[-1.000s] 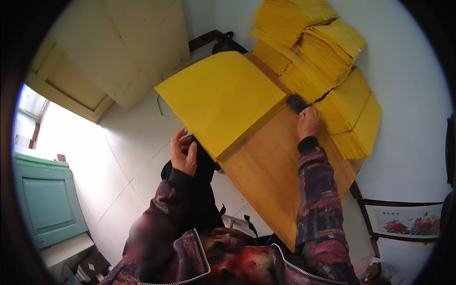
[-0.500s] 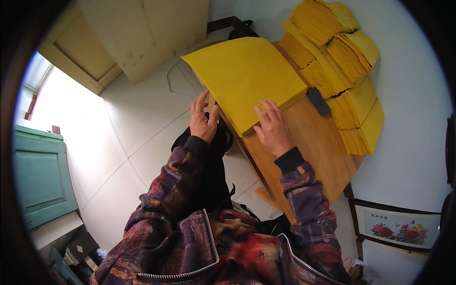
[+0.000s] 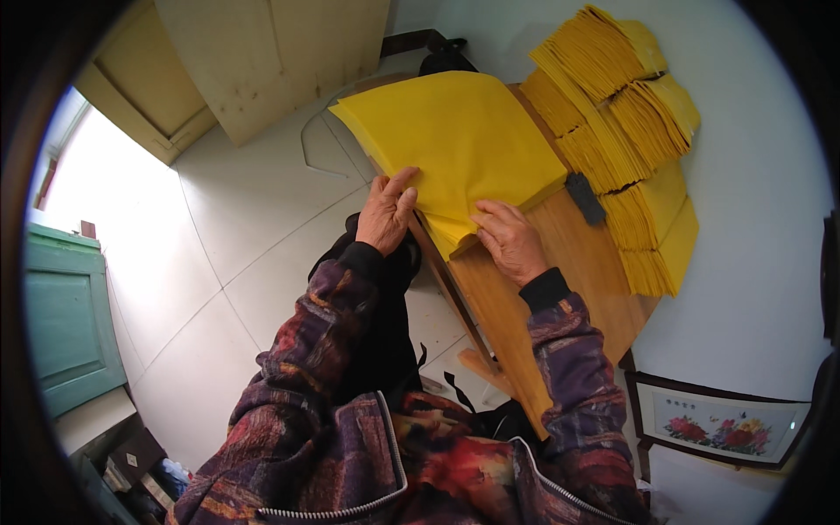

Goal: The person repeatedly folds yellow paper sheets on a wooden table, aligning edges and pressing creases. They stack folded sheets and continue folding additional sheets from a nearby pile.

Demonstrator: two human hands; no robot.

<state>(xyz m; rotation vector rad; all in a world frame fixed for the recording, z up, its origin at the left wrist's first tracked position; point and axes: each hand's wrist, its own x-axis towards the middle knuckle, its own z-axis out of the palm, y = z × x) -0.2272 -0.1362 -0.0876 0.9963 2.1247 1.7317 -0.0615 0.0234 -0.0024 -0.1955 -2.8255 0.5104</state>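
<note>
A broad stack of yellow paper sheets [image 3: 472,131] lies on the wooden table [image 3: 525,297] in front of me. My right hand [image 3: 512,241] pinches the near edge of the top sheet between thumb and fingers, and the sheet is creased and raised there. At the stack's left edge, my left hand [image 3: 388,210] rests with its forefinger laid over the paper and its thumb apart from it. Other fingers of the left hand are partly hidden under the hand.
Folded yellow paper bundles [image 3: 626,131] are piled along the wall side of the table. A dark grey block [image 3: 584,199] lies between them and the stack. A framed flower picture [image 3: 717,420] leans at lower right. Wooden panels [image 3: 271,61] and a green cabinet door [image 3: 70,324] stand leftward.
My left hand has moved right onto the stack's edge. My right hand has taken hold of the top sheet's near edge, which was flat and is now creased.
</note>
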